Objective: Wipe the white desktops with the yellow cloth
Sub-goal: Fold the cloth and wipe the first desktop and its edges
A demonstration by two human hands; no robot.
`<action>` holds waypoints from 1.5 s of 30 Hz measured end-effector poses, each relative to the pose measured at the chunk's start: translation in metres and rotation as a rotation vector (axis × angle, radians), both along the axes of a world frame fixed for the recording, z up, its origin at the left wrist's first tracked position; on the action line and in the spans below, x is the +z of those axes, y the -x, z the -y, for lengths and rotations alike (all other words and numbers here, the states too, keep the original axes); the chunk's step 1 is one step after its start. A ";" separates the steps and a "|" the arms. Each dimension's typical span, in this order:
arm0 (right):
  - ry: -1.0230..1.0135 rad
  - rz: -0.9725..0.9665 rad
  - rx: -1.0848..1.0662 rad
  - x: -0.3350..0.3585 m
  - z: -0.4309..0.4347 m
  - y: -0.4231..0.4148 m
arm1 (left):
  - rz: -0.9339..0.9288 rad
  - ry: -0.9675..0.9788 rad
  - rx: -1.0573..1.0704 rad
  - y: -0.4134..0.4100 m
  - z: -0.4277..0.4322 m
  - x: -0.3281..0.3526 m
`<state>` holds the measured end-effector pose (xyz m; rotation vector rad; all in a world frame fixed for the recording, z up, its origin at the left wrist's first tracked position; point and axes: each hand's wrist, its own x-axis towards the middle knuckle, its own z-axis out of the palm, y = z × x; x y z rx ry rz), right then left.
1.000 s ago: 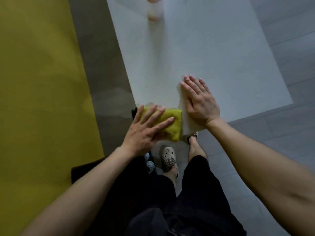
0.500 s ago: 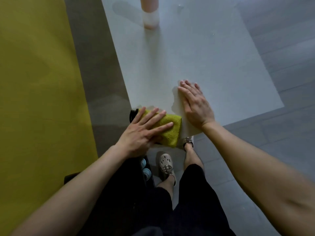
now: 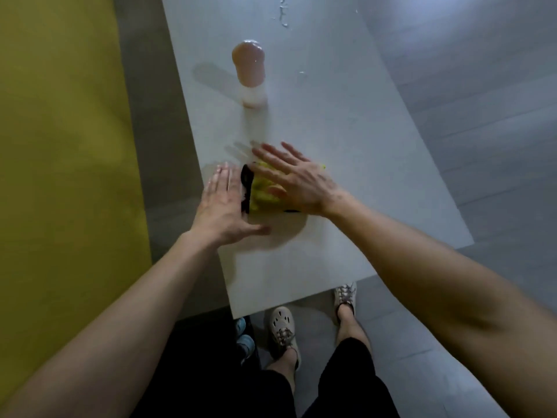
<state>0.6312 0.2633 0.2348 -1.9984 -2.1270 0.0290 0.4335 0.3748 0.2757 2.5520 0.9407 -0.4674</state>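
White rectangular desktop (image 3: 346, 131): its long sides run away from you.
Your right hand (image 3: 301, 182): flat, fingers straight and spread, pressing on the bunched yellow cloth (image 3: 262, 191); nothing is gripped.
Your left hand (image 3: 221, 206): flat on the desktop, fingers straight and together, just beside the cloth's black left edge.
Cloth: on the desktop's near left part and mostly covered, so its long axis cannot be told.
Pink upright bottle with a pale base (image 3: 250, 76): farther along, well apart from the cloth.

I see a peach-pink plastic bottle (image 3: 249, 75) standing upright well beyond the hands (image 3: 221, 206), a broad mustard-yellow surface (image 3: 60, 146) left of them, and grey floor planks (image 3: 488, 122) to the right.
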 end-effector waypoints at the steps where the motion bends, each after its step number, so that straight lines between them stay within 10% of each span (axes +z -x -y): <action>1: 0.063 0.022 0.086 -0.007 -0.014 0.005 | -0.030 0.009 0.042 0.000 -0.003 0.001; 6: 0.117 -0.034 0.032 -0.030 0.015 -0.004 | -0.145 0.035 0.139 -0.030 -0.007 -0.009; 14: 0.056 -0.169 -0.816 -0.031 0.056 -0.112 | -0.260 -0.002 0.162 -0.037 0.000 -0.010; 18: 0.226 -0.189 -0.133 -0.024 0.061 0.019 | -0.323 -0.004 0.150 -0.045 0.003 -0.004; 22: 0.217 -0.150 0.273 -0.025 0.055 -0.056 | -0.371 0.026 0.175 -0.060 0.006 0.004; 27: 0.192 -0.121 -0.548 -0.024 0.009 -0.231 | -0.386 0.033 0.175 -0.056 0.006 -0.005; 30: 0.154 -0.170 -0.743 -0.031 0.002 -0.183 | -0.392 0.024 0.188 -0.058 0.005 -0.006; 37: 0.258 -0.127 0.251 -0.020 0.100 -0.048 | -0.392 0.021 0.203 -0.062 0.007 -0.003; 45: 0.211 -0.139 -0.664 -0.033 0.050 -0.205 | -0.351 0.020 0.186 -0.055 0.003 -0.014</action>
